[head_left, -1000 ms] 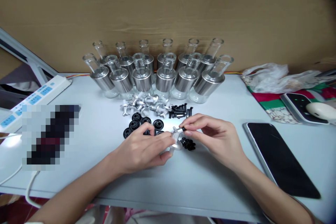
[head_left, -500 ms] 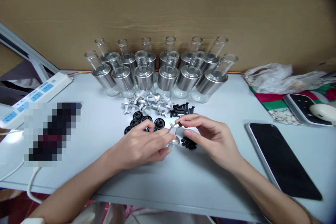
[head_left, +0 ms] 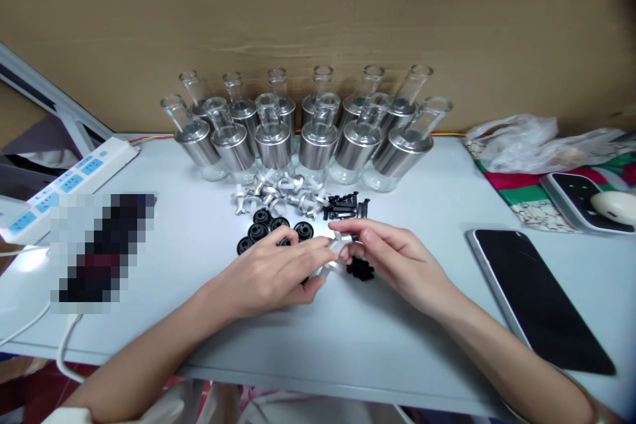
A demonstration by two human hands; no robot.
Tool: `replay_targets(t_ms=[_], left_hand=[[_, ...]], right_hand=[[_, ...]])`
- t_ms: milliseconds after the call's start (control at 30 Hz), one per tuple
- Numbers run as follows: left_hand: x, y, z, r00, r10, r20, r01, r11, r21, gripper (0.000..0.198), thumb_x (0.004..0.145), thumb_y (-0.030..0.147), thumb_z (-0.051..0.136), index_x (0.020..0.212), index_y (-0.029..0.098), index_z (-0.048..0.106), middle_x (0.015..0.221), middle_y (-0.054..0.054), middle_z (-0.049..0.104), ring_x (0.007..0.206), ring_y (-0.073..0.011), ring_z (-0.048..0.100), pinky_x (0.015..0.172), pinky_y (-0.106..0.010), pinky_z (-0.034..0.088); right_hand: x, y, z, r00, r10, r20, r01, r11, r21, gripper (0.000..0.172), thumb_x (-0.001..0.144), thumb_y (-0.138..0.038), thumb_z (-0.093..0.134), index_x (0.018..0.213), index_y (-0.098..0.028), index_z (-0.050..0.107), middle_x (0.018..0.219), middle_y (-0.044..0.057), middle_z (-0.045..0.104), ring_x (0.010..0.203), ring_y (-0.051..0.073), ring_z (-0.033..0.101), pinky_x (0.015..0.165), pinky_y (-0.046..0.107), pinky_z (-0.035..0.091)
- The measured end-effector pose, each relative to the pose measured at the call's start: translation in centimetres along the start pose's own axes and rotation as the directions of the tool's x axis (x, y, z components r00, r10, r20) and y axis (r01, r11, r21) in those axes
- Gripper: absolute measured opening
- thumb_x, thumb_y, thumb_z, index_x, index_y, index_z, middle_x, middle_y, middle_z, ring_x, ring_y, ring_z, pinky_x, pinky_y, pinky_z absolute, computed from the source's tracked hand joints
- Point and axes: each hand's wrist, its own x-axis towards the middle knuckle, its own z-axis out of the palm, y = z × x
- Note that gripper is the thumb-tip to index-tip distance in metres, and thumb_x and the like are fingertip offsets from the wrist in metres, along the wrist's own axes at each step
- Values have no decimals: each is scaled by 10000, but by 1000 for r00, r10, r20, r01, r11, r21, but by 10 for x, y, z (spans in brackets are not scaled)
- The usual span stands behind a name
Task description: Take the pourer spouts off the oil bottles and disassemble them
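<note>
My left hand (head_left: pixel 273 268) is closed around a silver bottle pourer spout (head_left: pixel 340 242), gripping it between thumb and fingers. At the spout's upper end, my right hand (head_left: pixel 397 255) pinches a small dark part, mostly covered by the fingers. Right beneath my right fingertips lies a heap of little black pieces (head_left: pixel 361 269). Black ring-shaped stoppers (head_left: pixel 258 232) lie just beyond my left hand, which partly covers them. Farther back are a pile of silver spouts (head_left: pixel 278 195) with white stems and a cluster of narrow black parts (head_left: pixel 345 206).
Two rows of glass bottles (head_left: pixel 318 146) with metal sleeves stand against the cardboard (head_left: pixel 308 6). At the right are a black-screened phone (head_left: pixel 541 301), a white-edged device (head_left: pixel 571 202) and a plastic bag (head_left: pixel 517 142). A power strip (head_left: pixel 74 189) and a blurred-out phone (head_left: pixel 104 248) lie left.
My right fingers have closed in around the spout's end, and the thumb has risen onto it. The spout is turned slightly to the right; my left hand keeps its grip.
</note>
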Motion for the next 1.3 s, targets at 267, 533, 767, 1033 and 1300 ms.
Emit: replay_targets(t_ms=[267, 533, 767, 1033, 1300], left_hand=[[0, -1, 2, 1000, 4, 20, -4, 1000, -25, 231, 919, 113, 417, 1145, 146, 451, 1068, -69, 704, 1003, -94, 636, 754, -238, 452], [-4, 1, -1, 1000, 5, 28, -4, 999, -44, 215, 941, 148, 431, 1154, 140, 458, 1062, -64, 700, 994, -96, 631, 757, -243, 439], [-3, 0, 2, 1000, 10, 21, -9, 999, -33, 244, 930, 128, 433, 1173, 147, 450, 1076, -61, 697, 978, -96, 637, 750, -240, 451], [-2, -7, 0, 999, -47, 17, 47, 998, 36, 316, 898, 147, 459, 1213, 139, 440, 1142, -85, 672, 993, -141, 637, 814, -295, 431], [-7, -28, -8, 854, -501, -140, 514, 772, 375, 105, 898, 181, 468, 930, 174, 568, 914, -62, 658, 897, -239, 581, 739, -373, 376]], right_hand=[[1, 5, 3, 986, 120, 112, -147, 949, 277, 342, 836, -487, 583, 1004, -218, 710, 706, 15, 559, 690, 147, 507, 732, 319, 436], [1, 1, 8, 963, 163, 213, -247, 845, 474, 291, 775, -475, 662, 917, -222, 671, 681, -19, 413, 670, 132, 428, 689, 272, 402], [0, -1, 9, 969, 168, 181, -234, 861, 452, 298, 766, -485, 661, 890, -214, 657, 695, -9, 420, 670, 139, 415, 697, 287, 413], [3, 0, 10, 986, 157, 57, -167, 909, 382, 310, 769, -499, 660, 863, -204, 647, 650, -24, 443, 631, 128, 428, 658, 282, 409], [3, -3, 2, 986, 151, -73, -119, 937, 329, 301, 773, -491, 652, 876, -209, 635, 627, -29, 428, 599, 130, 419, 606, 279, 397]])
